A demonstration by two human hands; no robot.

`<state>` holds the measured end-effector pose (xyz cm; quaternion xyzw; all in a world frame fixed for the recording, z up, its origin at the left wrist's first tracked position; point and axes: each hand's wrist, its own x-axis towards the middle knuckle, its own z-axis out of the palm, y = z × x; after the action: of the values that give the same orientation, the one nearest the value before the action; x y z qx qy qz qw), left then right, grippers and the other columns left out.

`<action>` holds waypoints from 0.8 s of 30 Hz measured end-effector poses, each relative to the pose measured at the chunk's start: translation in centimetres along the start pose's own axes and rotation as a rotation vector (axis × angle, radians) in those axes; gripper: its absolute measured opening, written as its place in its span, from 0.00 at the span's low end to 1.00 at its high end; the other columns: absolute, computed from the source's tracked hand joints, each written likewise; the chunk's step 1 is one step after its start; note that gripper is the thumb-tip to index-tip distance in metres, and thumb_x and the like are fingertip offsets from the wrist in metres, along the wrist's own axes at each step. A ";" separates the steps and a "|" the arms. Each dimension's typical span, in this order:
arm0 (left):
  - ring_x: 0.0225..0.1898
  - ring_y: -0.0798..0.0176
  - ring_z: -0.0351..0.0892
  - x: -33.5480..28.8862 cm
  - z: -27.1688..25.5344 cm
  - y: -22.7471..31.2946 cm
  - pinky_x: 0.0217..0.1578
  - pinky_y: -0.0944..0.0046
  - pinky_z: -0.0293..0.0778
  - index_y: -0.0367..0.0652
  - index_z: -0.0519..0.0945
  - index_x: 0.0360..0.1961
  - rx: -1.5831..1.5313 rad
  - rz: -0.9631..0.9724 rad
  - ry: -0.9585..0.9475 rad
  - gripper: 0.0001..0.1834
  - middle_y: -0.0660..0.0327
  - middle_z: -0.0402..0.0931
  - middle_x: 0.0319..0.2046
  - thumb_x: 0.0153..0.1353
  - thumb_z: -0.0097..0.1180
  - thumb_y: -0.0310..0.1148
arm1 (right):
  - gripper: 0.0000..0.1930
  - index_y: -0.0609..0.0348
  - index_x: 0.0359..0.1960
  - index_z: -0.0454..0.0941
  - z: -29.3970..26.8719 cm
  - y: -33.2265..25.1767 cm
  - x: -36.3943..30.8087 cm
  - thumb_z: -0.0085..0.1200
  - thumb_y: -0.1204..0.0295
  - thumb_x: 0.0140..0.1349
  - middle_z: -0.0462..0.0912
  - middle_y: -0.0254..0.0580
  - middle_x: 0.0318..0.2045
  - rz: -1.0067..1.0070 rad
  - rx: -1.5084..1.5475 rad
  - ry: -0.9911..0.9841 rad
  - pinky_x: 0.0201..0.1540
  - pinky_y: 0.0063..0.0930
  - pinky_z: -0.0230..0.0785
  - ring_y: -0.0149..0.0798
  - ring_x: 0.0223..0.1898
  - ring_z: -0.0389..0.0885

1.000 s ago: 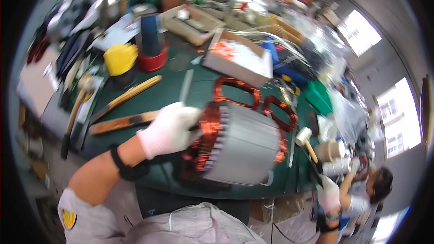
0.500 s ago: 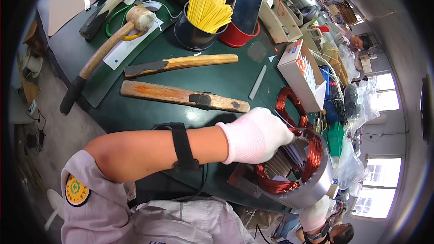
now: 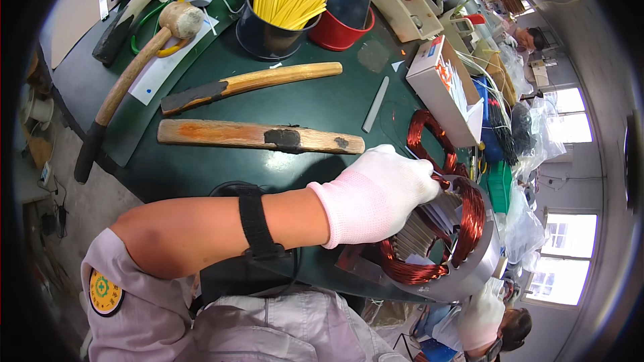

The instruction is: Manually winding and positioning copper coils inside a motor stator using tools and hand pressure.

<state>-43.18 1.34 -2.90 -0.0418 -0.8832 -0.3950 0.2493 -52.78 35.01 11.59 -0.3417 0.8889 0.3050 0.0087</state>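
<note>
My left hand (image 3: 384,191), in a white and pink knit glove, reaches across to a metal stator (image 3: 486,248). Its fingers are closed at the stator's upper edge, on a bundle of red-brown copper wire coil (image 3: 441,181). A thin pale strip shows just above the fingertips. More copper winding (image 3: 469,224) loops around the opening, where pale slot liners (image 3: 410,238) stand in rows. Another copper coil (image 3: 424,129) lies on the table beyond the hand. Low on the right, my gloved right hand (image 3: 479,322) is beside the stator; its fingers are too unclear to read.
Two wooden bats (image 3: 221,135) and a mallet (image 3: 121,87) lie on the green table (image 3: 282,110). Behind them stand a dark tub of yellow sticks (image 3: 275,37), a red container (image 3: 342,30) and a box of white strips (image 3: 429,64). A pale flat stick (image 3: 377,104) lies near the coil. People are nearby.
The view has shifted, so the table things sit further left and higher. My right hand has moved a little away from the stator's lower rim. My left hand stays at the coil.
</note>
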 end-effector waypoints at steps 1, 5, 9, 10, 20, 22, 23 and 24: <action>0.37 0.48 0.83 0.1 -0.2 0.1 0.43 0.51 0.75 0.42 0.84 0.42 0.011 -0.001 -0.030 0.11 0.57 0.79 0.35 0.57 0.62 0.27 | 0.11 0.58 0.41 0.80 0.0 0.3 0.3 0.59 0.78 0.56 0.85 0.52 0.35 -0.104 0.058 0.065 0.38 0.54 0.75 0.61 0.37 0.85; 0.38 0.48 0.84 0.5 -0.4 0.6 0.44 0.51 0.75 0.43 0.84 0.41 -0.014 0.027 -0.069 0.09 0.57 0.79 0.35 0.58 0.61 0.27 | 0.13 0.61 0.45 0.80 0.7 -1.3 1.9 0.61 0.78 0.57 0.84 0.50 0.33 -0.366 0.325 0.279 0.38 0.48 0.75 0.58 0.36 0.84; 0.38 0.48 0.85 0.7 -0.9 0.7 0.43 0.50 0.77 0.43 0.84 0.39 0.025 0.006 -0.152 0.07 0.56 0.81 0.34 0.59 0.61 0.28 | 0.13 0.62 0.45 0.81 0.8 -2.5 3.3 0.63 0.77 0.58 0.83 0.48 0.33 -0.386 0.288 0.228 0.39 0.43 0.75 0.56 0.37 0.84; 0.37 0.48 0.85 0.8 -0.9 0.9 0.42 0.50 0.78 0.43 0.84 0.38 0.034 0.005 -0.172 0.06 0.56 0.82 0.34 0.59 0.61 0.28 | 0.11 0.62 0.44 0.81 1.2 -2.5 3.5 0.62 0.77 0.59 0.84 0.47 0.33 -0.353 0.306 0.221 0.40 0.42 0.75 0.54 0.38 0.84; 0.33 0.45 0.85 0.2 -1.2 -0.5 0.39 0.49 0.80 0.44 0.83 0.33 0.054 -0.023 -0.139 0.05 0.55 0.82 0.30 0.57 0.64 0.32 | 0.12 0.60 0.44 0.80 1.7 2.8 1.8 0.61 0.76 0.58 0.85 0.50 0.32 -0.151 0.084 -0.054 0.37 0.48 0.77 0.57 0.35 0.86; 0.35 0.46 0.84 0.5 -0.1 0.2 0.40 0.49 0.79 0.43 0.83 0.34 -0.003 0.011 -0.057 0.06 0.55 0.81 0.32 0.56 0.64 0.30 | 0.13 0.61 0.44 0.79 0.3 3.1 -0.1 0.59 0.79 0.56 0.85 0.53 0.31 -0.042 0.030 -0.143 0.36 0.51 0.76 0.61 0.34 0.85; 0.36 0.46 0.83 0.7 0.1 0.2 0.41 0.50 0.78 0.43 0.82 0.36 -0.061 0.032 0.026 0.07 0.56 0.81 0.33 0.55 0.64 0.29 | 0.13 0.61 0.44 0.79 0.5 3.3 -0.6 0.59 0.80 0.56 0.85 0.53 0.31 -0.061 0.049 -0.071 0.36 0.51 0.76 0.61 0.34 0.85; 0.36 0.46 0.83 0.8 0.4 0.4 0.41 0.50 0.78 0.43 0.82 0.36 -0.062 0.048 0.022 0.07 0.56 0.81 0.33 0.55 0.64 0.29 | 0.13 0.62 0.44 0.78 0.7 3.6 -1.1 0.58 0.80 0.56 0.85 0.53 0.31 -0.081 0.067 0.002 0.36 0.51 0.76 0.61 0.34 0.85</action>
<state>-43.93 1.77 -2.43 -0.0663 -0.8666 -0.4164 0.2668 -54.23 38.10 13.21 -0.3771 0.8842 0.2740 0.0317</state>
